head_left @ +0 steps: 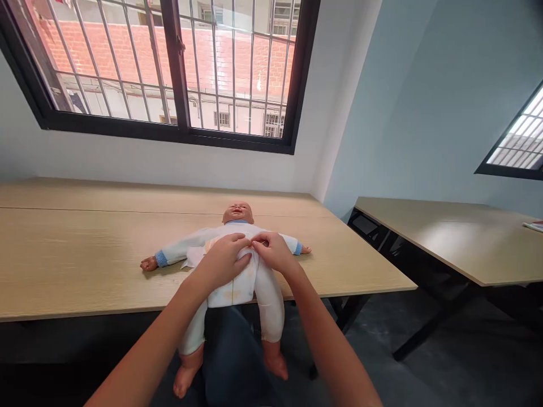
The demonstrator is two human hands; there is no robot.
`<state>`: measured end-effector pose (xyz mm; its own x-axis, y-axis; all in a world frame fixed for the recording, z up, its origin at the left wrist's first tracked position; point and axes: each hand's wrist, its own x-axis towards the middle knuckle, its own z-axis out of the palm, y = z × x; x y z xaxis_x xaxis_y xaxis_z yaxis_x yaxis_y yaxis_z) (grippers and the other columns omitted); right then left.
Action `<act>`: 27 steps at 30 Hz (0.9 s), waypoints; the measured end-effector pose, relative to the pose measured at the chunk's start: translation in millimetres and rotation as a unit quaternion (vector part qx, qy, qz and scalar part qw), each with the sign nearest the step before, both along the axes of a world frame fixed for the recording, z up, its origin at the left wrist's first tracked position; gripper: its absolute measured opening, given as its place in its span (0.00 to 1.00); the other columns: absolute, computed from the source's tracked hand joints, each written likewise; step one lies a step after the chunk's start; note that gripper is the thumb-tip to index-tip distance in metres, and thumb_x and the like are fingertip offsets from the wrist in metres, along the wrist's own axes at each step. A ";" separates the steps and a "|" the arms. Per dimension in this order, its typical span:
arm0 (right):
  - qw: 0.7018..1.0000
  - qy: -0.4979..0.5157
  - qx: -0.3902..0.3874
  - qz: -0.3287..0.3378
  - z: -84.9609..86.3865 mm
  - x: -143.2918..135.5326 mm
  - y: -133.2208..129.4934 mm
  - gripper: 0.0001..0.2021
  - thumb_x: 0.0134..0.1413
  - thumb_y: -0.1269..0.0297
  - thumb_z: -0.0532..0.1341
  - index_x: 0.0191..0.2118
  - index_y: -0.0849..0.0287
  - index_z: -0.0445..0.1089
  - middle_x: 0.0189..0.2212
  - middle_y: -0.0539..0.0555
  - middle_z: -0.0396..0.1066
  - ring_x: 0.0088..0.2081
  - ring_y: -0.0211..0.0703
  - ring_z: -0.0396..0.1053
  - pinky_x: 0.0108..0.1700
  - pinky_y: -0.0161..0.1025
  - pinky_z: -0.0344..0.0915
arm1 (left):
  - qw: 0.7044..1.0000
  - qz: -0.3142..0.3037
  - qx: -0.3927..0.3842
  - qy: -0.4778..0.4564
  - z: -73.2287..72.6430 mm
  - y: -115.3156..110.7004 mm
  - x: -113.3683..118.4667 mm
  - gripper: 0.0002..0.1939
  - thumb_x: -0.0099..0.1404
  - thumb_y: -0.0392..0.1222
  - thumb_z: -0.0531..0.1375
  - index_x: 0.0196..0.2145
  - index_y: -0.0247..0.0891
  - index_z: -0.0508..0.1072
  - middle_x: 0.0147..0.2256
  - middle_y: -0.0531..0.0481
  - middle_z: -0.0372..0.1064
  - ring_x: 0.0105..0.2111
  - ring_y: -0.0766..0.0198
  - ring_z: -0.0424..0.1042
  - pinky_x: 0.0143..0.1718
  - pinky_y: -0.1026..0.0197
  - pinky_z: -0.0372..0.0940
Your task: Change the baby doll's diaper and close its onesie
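Observation:
A baby doll (237, 213) lies on its back on the table, in a white suit with blue cuffs. Its arms spread sideways and its legs hang over the front edge. Across its belly and between its legs is a white diaper (233, 291) with faint orange and blue marks; one pale side flap (194, 258) sticks out to the left. My left hand (224, 259) rests on the diaper's upper part, fingers curled against it. Touching its fingertips, my right hand (274, 250) pinches the diaper's top edge. What exactly lies between the fingertips is hidden.
The light wood table (85, 254) runs along the wall below a barred window (178, 68). At right stands a second table (445, 232), with a gap between the two. A white item (533, 225) lies at its far right. My legs (237, 362) are under the doll's feet.

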<state>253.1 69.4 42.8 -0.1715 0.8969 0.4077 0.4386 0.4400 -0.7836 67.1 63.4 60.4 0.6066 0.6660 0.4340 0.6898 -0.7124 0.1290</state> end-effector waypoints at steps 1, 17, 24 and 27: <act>1.000 -0.008 0.007 0.013 7.1 -3.9 -1.1 0.09 0.57 0.67 0.59 0.36 0.61 0.78 0.34 0.54 0.78 0.36 0.42 0.72 0.40 0.37 0.65 | 1.000 0.016 0.007 -0.020 -3.5 -8.3 -4.8 0.14 0.70 0.42 0.52 0.49 0.41 0.74 0.49 0.45 0.71 0.49 0.55 0.70 0.53 0.54 0.66; 0.948 -0.278 -0.018 0.155 33.4 -88.1 88.2 0.19 0.49 0.47 0.68 0.26 0.61 0.76 0.20 0.51 0.72 0.23 0.37 0.63 0.26 0.35 0.52 | 0.984 0.132 0.054 -0.108 -46.8 -45.1 -22.8 0.16 0.73 0.40 0.51 0.55 0.40 0.68 0.59 0.38 0.62 0.63 0.47 0.59 0.61 0.41 0.62; 0.918 -0.332 -0.024 0.214 31.8 -113.9 104.3 0.14 0.50 0.60 0.68 0.20 0.60 0.71 0.18 0.48 0.69 0.21 0.33 0.58 0.24 0.35 0.48 | 0.972 0.167 0.061 -0.155 -55.0 -47.7 -17.9 0.17 0.71 0.39 0.52 0.56 0.44 0.65 0.61 0.37 0.58 0.62 0.44 0.60 0.58 0.39 0.65; 0.927 -0.328 0.012 0.183 27.3 -116.8 108.5 0.12 0.52 0.64 0.66 0.21 0.60 0.68 0.20 0.49 0.70 0.23 0.34 0.59 0.26 0.35 0.48 | 0.951 0.237 0.090 -0.177 -64.1 -51.0 -13.7 0.20 0.70 0.41 0.53 0.59 0.43 0.62 0.59 0.33 0.58 0.60 0.41 0.62 0.52 0.37 0.69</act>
<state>136.3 177.9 70.0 -0.6808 0.7214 0.1272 0.6351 0.6678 -0.3881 53.3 12.4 -3.6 0.0515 0.7239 0.6880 0.8750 -0.3648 0.3184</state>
